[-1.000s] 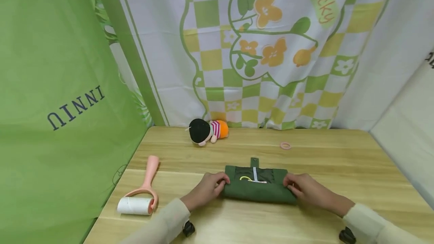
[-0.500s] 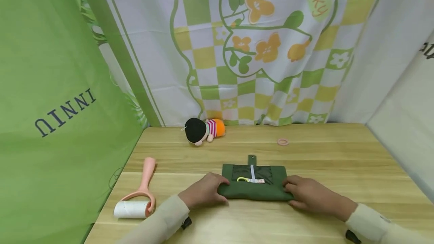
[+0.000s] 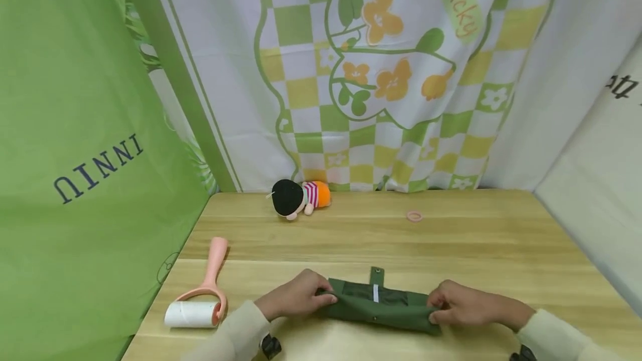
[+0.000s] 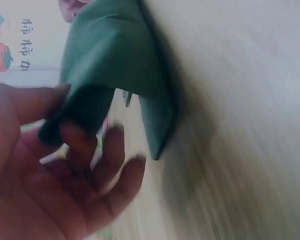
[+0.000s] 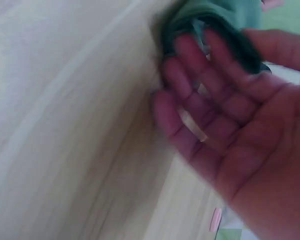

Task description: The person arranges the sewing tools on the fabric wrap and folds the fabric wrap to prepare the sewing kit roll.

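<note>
A dark green fabric roll-up pouch [image 3: 378,310] lies folded near the front of the table, a snap tab [image 3: 377,276] sticking out from its far edge. My left hand [image 3: 300,293] pinches the pouch's left end between thumb and fingers. At the opposite end, my right hand [image 3: 463,306] grips the fabric the same way. Black mesh and a short white strip show along the back part; a small snap is visible on the near fold. In the left wrist view the green cloth [image 4: 115,55] bends over into a loose fold. The right wrist view shows layered cloth edges at the fingers.
A pink lint roller [image 3: 203,294] with a white roll lies at the left of the table. At the back, a small doll [image 3: 301,198] with black hair lies near the curtain [image 3: 351,99]. A pink ring [image 3: 414,216] rests to its right.
Both hands have drawn the pouch toward the table's front edge, and its near flap has been folded further over the mesh. The yellow-handled item seen in the mesh earlier is now covered.
</note>
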Available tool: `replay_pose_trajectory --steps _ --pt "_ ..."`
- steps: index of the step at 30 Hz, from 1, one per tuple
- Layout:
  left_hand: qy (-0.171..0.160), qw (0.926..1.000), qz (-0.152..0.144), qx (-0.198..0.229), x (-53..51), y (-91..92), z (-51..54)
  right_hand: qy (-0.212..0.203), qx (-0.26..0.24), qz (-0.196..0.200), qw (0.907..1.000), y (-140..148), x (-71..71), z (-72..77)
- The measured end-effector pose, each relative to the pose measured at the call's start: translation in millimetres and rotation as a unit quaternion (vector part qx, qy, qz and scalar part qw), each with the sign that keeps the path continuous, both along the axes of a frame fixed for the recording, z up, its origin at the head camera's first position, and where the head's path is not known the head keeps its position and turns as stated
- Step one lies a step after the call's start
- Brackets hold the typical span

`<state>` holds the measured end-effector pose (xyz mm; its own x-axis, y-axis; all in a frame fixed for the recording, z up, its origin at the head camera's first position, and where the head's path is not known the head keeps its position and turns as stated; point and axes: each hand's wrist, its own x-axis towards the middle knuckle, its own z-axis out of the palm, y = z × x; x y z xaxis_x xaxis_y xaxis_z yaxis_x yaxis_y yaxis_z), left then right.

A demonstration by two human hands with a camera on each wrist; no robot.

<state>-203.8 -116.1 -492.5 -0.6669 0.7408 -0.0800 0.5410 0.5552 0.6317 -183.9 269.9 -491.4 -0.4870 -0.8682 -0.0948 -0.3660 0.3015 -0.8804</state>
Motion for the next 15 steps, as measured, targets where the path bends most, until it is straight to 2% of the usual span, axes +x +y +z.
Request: replay_pose_trajectory --steps 2,3,6,9,12,15 --pt "-0.01 0.9997 0.02 0.008 -0.1 0.4 2.9 -0.056 -0.002 -0.009 0.9984 -1 -2.7 2.8" --pt "-0.003 0.9995 0.03 0.007 -1.2 0.5 3.7 -0.061 0.004 -0.021 0.9979 -3 -4.6 4.5" --pt "0.026 0.9974 0.067 -0.011 -4.2 0.1 2.9 -0.034 0.047 -0.07 0.9959 -9 -9.3 7.3" --pt "0.034 0.994 0.098 -0.034 -0.7 -1.6 -0.7 -0.011 0.093 -0.11 0.9895 -19 -9.2 7.0" --pt "0.025 0.9921 0.119 -0.032 6.0 -1.7 -4.1 -0.012 0.111 -0.145 0.9831 -25 -6.4 4.9" --pt "0.0 0.9893 0.145 -0.015 10.9 -0.5 -6.9 0.002 0.127 -0.169 0.9774 -27 -2.8 1.5"
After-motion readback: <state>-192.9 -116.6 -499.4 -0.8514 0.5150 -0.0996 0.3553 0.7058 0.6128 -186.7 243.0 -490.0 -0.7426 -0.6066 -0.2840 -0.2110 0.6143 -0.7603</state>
